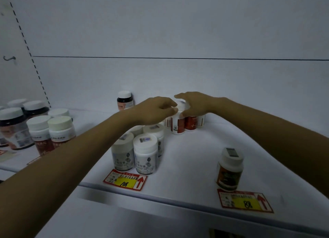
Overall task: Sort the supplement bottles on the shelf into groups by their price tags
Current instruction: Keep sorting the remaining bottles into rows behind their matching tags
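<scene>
Roughly midway: white bottles grouped at 108 tag; left hand and right hand fingers clasp 12 o'clock red-label bottles.

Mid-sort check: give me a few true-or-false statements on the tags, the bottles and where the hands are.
1. The 108 tag lies in front of the grey-labelled bottles. True.
2. The brown-labelled bottle lies on its side. False: it stands upright behind the 88 tag.
3. The left hand and right hand are both at the red-labelled bottles. True.
4. The left hand holds the dark bottle. False: it stands alone at the back, untouched.
</scene>
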`<action>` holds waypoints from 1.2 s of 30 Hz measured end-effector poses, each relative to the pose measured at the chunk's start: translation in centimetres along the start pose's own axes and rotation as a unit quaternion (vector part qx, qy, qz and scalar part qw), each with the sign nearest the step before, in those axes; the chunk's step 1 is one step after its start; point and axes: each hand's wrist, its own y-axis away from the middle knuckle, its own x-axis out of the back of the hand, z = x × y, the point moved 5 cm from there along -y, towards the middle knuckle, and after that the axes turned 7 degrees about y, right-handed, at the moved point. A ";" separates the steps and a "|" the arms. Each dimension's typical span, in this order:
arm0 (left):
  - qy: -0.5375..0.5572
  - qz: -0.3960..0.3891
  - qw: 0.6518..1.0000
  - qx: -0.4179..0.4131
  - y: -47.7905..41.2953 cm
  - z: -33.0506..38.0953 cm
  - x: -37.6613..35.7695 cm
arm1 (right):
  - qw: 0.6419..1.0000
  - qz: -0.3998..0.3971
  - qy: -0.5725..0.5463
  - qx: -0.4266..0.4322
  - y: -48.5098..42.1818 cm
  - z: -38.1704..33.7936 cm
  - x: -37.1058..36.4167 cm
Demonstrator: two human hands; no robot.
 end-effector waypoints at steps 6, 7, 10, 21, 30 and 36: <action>0.034 0.051 0.998 -0.006 -0.6 -0.2 0.4 | 0.999 0.044 0.029 0.014 -0.6 -0.4 -0.2; 0.040 0.062 0.997 -0.008 -0.5 -0.2 0.6 | 0.998 0.062 0.025 0.018 -0.6 -0.5 0.0; 0.068 0.099 0.993 -0.006 -0.4 -0.1 1.2 | 0.996 0.092 -0.009 0.014 -0.3 -0.6 0.4; 0.093 0.160 0.983 -0.004 -0.3 -0.5 1.3 | 0.878 0.168 -0.446 -0.049 3.5 -1.2 6.2; 0.164 0.256 0.941 -0.146 2.1 2.8 4.3 | 0.772 0.215 -0.592 -0.084 8.2 -4.6 10.5; 0.347 0.197 0.911 -0.106 7.8 1.0 5.8 | 0.698 0.257 -0.665 -0.071 11.6 -10.6 10.8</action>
